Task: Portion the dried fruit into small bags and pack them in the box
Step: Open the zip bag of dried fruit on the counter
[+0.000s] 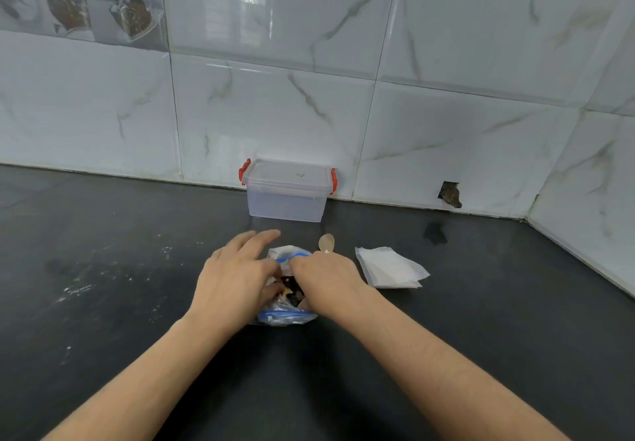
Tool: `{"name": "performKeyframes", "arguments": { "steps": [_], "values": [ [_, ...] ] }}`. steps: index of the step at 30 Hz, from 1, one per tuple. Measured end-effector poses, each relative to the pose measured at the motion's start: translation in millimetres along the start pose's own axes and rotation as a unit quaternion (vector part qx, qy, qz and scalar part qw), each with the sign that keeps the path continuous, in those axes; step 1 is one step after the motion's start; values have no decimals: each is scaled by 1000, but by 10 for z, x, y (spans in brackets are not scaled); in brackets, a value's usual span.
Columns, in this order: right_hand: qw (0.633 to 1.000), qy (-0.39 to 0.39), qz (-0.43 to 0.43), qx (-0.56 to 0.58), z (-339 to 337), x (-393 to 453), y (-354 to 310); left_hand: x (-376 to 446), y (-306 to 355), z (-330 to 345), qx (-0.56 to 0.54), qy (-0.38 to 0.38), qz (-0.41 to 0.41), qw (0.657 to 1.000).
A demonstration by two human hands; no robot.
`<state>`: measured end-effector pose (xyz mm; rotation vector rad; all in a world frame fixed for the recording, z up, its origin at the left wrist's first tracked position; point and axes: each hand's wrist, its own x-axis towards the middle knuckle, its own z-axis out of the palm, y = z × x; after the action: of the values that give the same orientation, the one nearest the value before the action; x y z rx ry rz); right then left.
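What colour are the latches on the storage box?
Red, one at each end of the clear box's lid; seen in the head view.

Two bare forearms, entering from the bottom edge. No sleeves in view anywhere along either arm. Left hand (pixel 237 281) without ring, watch or glove. Right hand (pixel 326 277) equally unadorned: no band, no bracelet at the wrist. Nails short where visible on the left fingers (pixel 264 234). Faint hair and lines along the right forearm.

small handwritten mark on box lid (pixel 288 173), too blurred to read
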<state>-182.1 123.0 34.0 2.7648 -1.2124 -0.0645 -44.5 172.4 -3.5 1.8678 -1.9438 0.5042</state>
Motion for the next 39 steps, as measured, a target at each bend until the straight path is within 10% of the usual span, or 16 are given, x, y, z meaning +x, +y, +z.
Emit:
{"name": "performKeyframes", "arguments": {
  "steps": [9,16,22,31,39],
  "values": [
    [995,-77,-1,61,29,86,72,90,21,-21,-93,-239,-111,960],
    [991,-20,25,130,119,-51,46,14,34,35,-255,-60,-139,955],
    [977,212,25,0,243,-156,-61,3,59,10,-310,-12,-129,942],
    [870,464,121,118,210,-191,302,-13,68,-69,-432,60,-90,895],
    [930,140,336,55,445,-224,773,-23,40,-44,-383,120,-118,908]
  ]
}}
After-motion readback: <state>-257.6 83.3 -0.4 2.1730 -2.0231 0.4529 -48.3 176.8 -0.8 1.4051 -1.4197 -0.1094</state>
